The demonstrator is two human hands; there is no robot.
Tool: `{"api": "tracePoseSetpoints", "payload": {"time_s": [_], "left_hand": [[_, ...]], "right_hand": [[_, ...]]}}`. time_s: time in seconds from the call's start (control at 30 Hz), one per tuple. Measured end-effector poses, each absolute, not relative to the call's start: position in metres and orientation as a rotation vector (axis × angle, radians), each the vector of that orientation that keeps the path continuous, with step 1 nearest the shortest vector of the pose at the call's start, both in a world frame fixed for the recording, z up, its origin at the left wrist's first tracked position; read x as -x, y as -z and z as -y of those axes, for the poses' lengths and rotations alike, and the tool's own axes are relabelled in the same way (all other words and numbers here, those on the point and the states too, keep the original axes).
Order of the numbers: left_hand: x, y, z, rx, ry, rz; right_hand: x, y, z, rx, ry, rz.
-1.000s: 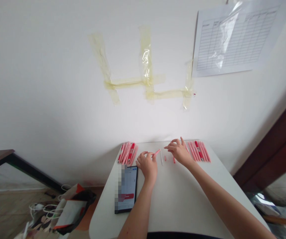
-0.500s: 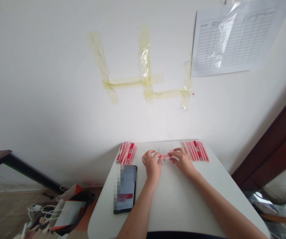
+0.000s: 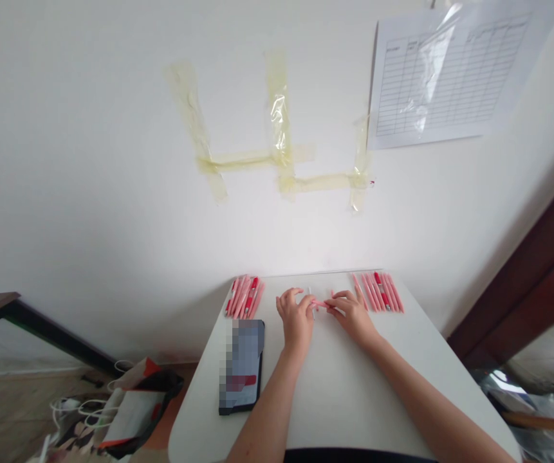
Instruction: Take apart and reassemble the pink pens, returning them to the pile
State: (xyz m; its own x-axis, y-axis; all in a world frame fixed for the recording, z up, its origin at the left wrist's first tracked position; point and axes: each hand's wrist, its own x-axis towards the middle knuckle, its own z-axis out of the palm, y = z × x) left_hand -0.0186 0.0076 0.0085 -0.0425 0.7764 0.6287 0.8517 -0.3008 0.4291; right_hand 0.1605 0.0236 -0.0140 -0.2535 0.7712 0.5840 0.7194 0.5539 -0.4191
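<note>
My left hand [image 3: 296, 317] and my right hand [image 3: 352, 314] meet near the far middle of the white table [image 3: 344, 392]. Between their pinched fingertips they hold a thin pink pen part [image 3: 320, 303], lying level. A white thin refill [image 3: 312, 302] lies just behind the left fingers. A row of pink and red pens [image 3: 242, 297] lies at the far left of the table. Another row of pink pens [image 3: 378, 292] lies at the far right, just beyond my right hand.
A dark tablet [image 3: 242, 365] lies on the table's left side near my left forearm. The table stands against a white wall with tape strips [image 3: 281, 154] and a printed sheet [image 3: 443, 71]. Bags and cables [image 3: 122, 405] sit on the floor at left.
My right hand has come left from the small parts near the right pen row. Both hands now meet on the pink pen part, which the left hand held alone before.
</note>
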Motion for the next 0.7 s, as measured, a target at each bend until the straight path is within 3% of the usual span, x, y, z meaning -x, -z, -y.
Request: {"api": "tracePoseSetpoints", "payload": {"time_s": [0.33,0.7], "left_hand": [[0.018,-0.011,-0.006,2.112,1.248,1.849],[0.022,-0.019,-0.005,1.930,1.270,2.084]], "right_hand": [[-0.161,0.013,-0.023,1.190,-0.110,1.975],[-0.170,0.010,-0.026,1.228,0.083,1.923]]}}
